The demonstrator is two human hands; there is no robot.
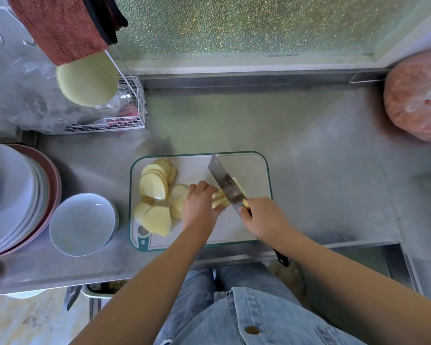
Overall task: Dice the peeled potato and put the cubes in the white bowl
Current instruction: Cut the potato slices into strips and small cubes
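A: Progress, quick?

B: Roughly midway at best. The potato is in flat rounds; most of the potato slices [153, 186] lie fanned over the left half of the cutting board [246, 220]. No cubes visible anywhere.

A: Bowl?

B: The white bowl [82, 224] sits on the steel counter [309, 158] just left of the board, beside a stack of plates [10, 195]. No potato in it, just a faint greenish smear near the bottom.

A: Hands?

B: The left hand [200, 204] is knuckles up, fingers curled down onto a small slice stack [220, 201] at board centre, pinning it. The right hand [264, 217] is wrapped round the handle of a cleaver [223, 183], with the blade angled far-left across that stack and its edge down in it. A pale piece shows on the right side of the blade.

A: So which step?

B: I'd say cutting the stacked slices into strips, first batch. Left to do: strip the remaining slices, crosscut everything into cubes, move it all to the bowl. Most of the work is ahead.
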